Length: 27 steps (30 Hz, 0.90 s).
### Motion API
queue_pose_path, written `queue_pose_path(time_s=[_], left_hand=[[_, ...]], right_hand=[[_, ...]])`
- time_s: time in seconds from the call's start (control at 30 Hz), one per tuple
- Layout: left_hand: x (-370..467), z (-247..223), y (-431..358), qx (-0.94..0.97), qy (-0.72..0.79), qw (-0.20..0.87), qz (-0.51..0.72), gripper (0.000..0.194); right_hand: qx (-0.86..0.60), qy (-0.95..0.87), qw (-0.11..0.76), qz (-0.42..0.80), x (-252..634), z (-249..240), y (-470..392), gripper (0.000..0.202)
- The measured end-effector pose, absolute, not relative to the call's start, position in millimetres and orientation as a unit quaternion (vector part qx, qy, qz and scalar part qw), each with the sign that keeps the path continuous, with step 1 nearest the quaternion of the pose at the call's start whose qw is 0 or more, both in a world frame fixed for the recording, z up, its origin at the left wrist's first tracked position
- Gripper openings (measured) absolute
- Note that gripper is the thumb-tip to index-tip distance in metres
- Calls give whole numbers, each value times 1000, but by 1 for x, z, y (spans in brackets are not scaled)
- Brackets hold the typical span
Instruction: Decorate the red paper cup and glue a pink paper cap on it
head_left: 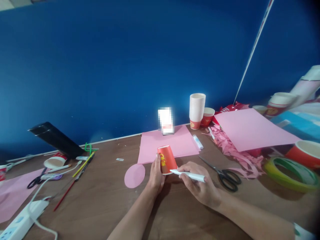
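In the middle of the head view my left hand (pixel 156 175) is closed around a red paper cup (pixel 170 158) with yellow lettering, held tilted above the table. My right hand (pixel 198 186) grips a white marker (pixel 193 176), its tip at the lower rim of the cup; whether the tip touches cannot be made out. To the left of the cup a pink paper circle (pixel 135 175) lies flat. Behind it are pink sheets (pixel 150 146) with a glue stick (pixel 198 142) at their right edge. Scissors (pixel 227 176) with black handles lie right of my right hand.
Stacked paper cups (pixel 197 108) stand at the back by the blue wall (pixel 125 66). On the right are a large pink sheet (pixel 252 128), shredded pink paper (pixel 227 143) and a tape roll (pixel 290 175). Leftward are a power strip (pixel 23 221), brushes (pixel 66 193) and a black cylinder (pixel 57 138).
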<state>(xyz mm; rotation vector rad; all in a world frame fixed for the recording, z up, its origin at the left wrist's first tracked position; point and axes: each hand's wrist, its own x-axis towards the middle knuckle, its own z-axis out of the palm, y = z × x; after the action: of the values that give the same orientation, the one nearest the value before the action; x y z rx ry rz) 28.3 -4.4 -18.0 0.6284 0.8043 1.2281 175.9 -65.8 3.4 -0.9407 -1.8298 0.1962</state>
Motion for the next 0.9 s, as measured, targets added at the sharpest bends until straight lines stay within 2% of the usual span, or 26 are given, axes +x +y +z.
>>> queue_pose_path(time_s=[0.2, 0.4, 0.9], left_hand=[[27, -22, -4, 278, 353, 697, 558, 47], [29, -19, -5, 277, 358, 692, 562, 42], [29, -19, -4, 290, 356, 691, 559, 38]], right_hand=[[-398, -761, 504, 90, 176, -1, -67, 13], [-375, -755, 532, 76, 175, -2, -65, 14], [-379, -759, 525, 74, 176, 0, -65, 11]])
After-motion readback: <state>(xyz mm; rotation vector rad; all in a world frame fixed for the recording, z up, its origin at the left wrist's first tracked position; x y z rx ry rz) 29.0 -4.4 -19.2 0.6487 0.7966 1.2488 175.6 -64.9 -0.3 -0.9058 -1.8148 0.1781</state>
